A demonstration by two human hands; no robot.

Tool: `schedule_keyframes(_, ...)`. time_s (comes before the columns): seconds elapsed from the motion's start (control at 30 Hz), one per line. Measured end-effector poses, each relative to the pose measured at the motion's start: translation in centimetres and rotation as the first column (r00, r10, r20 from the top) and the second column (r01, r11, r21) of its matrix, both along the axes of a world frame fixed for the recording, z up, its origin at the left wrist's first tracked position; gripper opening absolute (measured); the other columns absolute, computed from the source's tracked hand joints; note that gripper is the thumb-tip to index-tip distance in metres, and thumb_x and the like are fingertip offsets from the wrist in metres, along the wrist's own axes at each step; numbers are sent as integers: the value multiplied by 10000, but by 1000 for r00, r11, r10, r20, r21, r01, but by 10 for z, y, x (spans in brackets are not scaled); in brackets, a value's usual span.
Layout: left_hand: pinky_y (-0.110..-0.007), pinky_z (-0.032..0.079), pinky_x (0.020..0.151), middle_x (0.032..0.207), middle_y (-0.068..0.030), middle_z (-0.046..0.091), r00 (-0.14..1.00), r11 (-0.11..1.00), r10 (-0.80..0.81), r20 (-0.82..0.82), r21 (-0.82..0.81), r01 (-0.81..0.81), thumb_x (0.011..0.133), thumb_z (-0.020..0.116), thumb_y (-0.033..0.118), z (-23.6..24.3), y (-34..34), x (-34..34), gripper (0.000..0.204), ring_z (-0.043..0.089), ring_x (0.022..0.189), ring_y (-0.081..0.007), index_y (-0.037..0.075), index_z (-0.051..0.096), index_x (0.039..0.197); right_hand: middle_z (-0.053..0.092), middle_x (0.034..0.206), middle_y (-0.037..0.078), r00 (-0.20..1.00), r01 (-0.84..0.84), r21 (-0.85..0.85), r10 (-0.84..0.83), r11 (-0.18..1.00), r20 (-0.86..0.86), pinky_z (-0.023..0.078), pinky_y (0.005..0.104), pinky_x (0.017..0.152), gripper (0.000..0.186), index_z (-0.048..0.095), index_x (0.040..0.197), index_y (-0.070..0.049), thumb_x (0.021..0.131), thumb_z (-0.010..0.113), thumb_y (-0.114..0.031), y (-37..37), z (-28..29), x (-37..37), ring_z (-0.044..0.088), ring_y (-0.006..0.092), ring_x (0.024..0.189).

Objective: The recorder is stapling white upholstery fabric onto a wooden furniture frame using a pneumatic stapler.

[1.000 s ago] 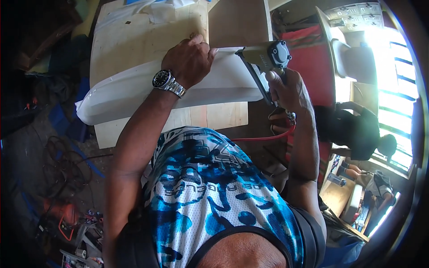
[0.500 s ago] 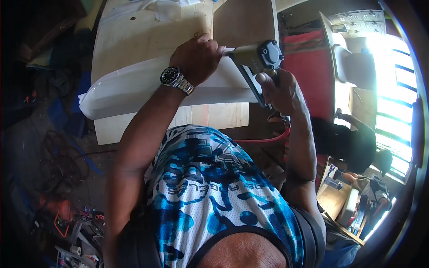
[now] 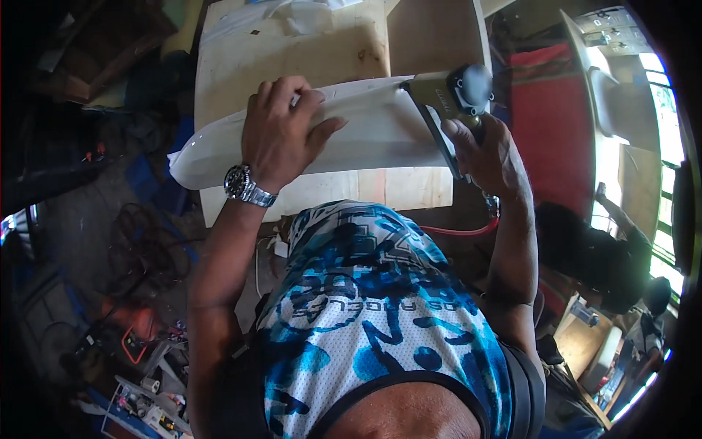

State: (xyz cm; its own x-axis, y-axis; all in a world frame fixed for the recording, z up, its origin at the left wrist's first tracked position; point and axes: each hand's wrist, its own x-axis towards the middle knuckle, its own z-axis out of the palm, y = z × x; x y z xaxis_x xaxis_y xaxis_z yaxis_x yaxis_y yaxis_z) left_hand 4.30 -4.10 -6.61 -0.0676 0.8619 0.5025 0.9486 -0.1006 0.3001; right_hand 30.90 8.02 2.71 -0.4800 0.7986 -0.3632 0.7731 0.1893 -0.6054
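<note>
My right hand [image 3: 501, 157] is wrapped round the handle of a pneumatic staple gun [image 3: 441, 102], whose nose rests at the far edge of a long padded piece in smooth white covering [image 3: 373, 132]. A red air hose [image 3: 468, 230] runs from the handle's rear. My left hand [image 3: 281, 135], wearing a metal watch, lies over the left part of the white piece. Its thumb stands apart and its fingers are partly bent. A small white spot shows by the index finger, too small to name. The piece lies across a pale wooden panel [image 3: 314, 55].
An upright wooden board [image 3: 436, 40] rises at the panel's right. Beyond stands a red-covered surface [image 3: 541, 121]. A person in dark clothes [image 3: 599, 249] bends at the right. Tools and parts [image 3: 153, 406] crowd the lower left, near a coiled hose [image 3: 142, 241].
My left hand has left the spot beside the staple gun's nose and moved left along the white piece, its fingers loosening. My right hand still holds the gun. The whole view has shifted.
</note>
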Motion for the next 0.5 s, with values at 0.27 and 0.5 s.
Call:
schedule_keyframes(0.27,-416,394,788,808,-56,618,995,986,-64,71,-149,74,894,697,347,11,-9,-21,283,570,831,-263,73,675,828,699,782,160,999,-39,89,40,995,-11,562,383,672,707,674,1134,13,919,577,-654,-5,-7,0,687,223,701)
schedule_keyframes(0.5,-418,492,675,831,-110,658,991,985,-72,112,-148,88,924,692,264,9,-23,-25,223,654,773,-306,44,656,912,721,861,192,998,-48,116,52,992,-25,599,412,752,750,658,1180,12,891,576,-675,-7,-8,2,728,257,770)
